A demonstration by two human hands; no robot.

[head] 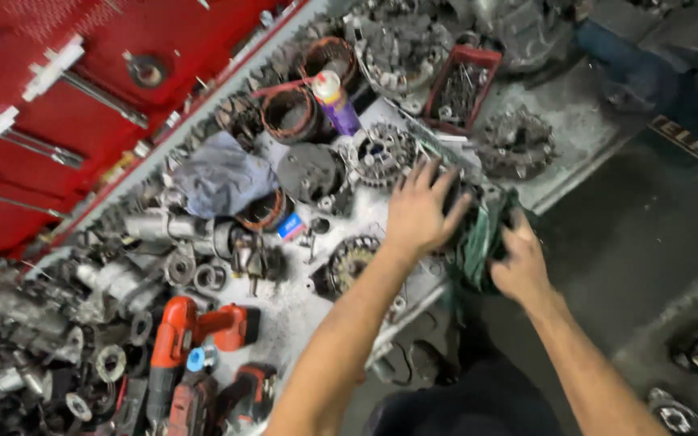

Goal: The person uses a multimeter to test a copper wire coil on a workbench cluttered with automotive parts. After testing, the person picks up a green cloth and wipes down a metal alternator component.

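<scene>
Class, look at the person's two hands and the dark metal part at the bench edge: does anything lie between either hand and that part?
Yes. The left hand lies straight on the dark part, nothing between. The right hand presses a green rag, which lies between it and the part.

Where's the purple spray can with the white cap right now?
Head view, upper middle: the purple spray can stands on the cluttered bench between a copper-wound stator ring and a red plastic tray.
</scene>
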